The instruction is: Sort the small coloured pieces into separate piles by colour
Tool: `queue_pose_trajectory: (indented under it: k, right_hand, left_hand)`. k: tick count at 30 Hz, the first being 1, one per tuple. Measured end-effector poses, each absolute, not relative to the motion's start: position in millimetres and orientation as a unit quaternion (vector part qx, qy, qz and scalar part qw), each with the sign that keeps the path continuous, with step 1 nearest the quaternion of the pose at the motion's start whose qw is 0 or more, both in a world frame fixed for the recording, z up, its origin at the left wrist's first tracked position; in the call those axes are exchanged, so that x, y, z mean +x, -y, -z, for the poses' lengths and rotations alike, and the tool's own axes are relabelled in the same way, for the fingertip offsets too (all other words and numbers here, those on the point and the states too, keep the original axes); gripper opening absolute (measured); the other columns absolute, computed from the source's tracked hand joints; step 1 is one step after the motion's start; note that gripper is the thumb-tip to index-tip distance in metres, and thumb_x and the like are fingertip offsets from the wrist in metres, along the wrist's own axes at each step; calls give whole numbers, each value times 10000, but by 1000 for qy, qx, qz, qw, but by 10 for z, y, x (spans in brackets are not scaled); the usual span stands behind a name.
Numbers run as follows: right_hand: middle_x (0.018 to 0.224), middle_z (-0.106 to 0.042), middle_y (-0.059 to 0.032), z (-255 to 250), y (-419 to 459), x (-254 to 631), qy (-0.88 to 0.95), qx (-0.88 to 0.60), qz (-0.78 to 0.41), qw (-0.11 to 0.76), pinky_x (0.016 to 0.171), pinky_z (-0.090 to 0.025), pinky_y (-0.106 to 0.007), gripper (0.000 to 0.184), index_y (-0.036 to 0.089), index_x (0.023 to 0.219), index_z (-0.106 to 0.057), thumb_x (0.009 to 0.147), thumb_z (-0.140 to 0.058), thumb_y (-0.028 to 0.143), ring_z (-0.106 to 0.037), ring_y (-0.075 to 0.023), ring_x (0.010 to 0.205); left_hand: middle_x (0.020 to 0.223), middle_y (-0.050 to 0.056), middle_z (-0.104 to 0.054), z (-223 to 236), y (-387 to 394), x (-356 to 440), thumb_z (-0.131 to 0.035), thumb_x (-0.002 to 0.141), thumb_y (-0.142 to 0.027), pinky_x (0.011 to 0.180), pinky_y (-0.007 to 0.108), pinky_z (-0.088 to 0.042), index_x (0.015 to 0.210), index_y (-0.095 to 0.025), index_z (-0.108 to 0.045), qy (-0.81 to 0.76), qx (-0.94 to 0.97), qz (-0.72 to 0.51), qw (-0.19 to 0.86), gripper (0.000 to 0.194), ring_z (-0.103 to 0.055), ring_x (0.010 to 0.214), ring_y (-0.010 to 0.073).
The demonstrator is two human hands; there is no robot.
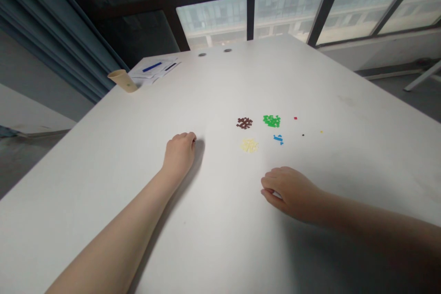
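My left hand rests on the white table in a loose fist, left of the small piles. Its fingers are curled under, so whatever they hold, if anything, is hidden. Nearer to me, my right hand is curled with the thumb close below the fingers; nothing shows in the small gap between them. Beyond it lie tiny flat pieces sorted by colour: a pale yellow pile, a brown pile, a green pile and several blue pieces. Neither hand touches them.
Single red, black and yellow pieces lie right of the piles. At the table's far left, a beige cup leans beside papers with a blue pen. Windows stand behind the table.
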State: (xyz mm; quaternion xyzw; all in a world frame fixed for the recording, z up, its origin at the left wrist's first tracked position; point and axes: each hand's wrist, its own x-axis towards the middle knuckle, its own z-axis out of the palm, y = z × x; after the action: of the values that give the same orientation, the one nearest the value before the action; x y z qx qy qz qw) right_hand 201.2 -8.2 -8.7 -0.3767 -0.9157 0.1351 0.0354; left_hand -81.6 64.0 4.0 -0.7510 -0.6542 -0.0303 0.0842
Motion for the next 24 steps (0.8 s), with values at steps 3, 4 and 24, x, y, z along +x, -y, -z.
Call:
queue_pose_trajectory:
  k: [3, 4, 24]
  right_hand:
    - [636, -533, -14, 78, 83, 2011, 914, -380, -136, 33, 567, -197, -284, 213, 173, 626, -464, 821, -400, 231, -404, -126, 602]
    - [635, -532, -14, 77, 83, 2011, 914, -381, -135, 33, 567, -198, -285, 214, 172, 625, -466, 820, -402, 232, -404, -126, 602]
    - [637, -531, -12, 84, 83, 2009, 916, -377, -134, 31, 573, -208, -282, 214, 171, 636, -482, 826, -405, 232, -414, -125, 609]
  left_hand:
    - [813, 77, -614, -13, -644, -804, -356, 763, -145, 706, 296, -423, 858, -152, -578, 636, -766, 72, 62, 242, -554, 774, 200]
    - [815, 76, -606, -3, -646, -801, -359, 752, -135, 709, 291, -424, 849, -151, -576, 629, -771, 85, 56, 238, -549, 775, 196]
    - [912, 112, -572, 71, -680, -830, -342, 758, -118, 792, 331, -440, 886, -120, -591, 634, -759, 144, 19, 280, -543, 852, 204]
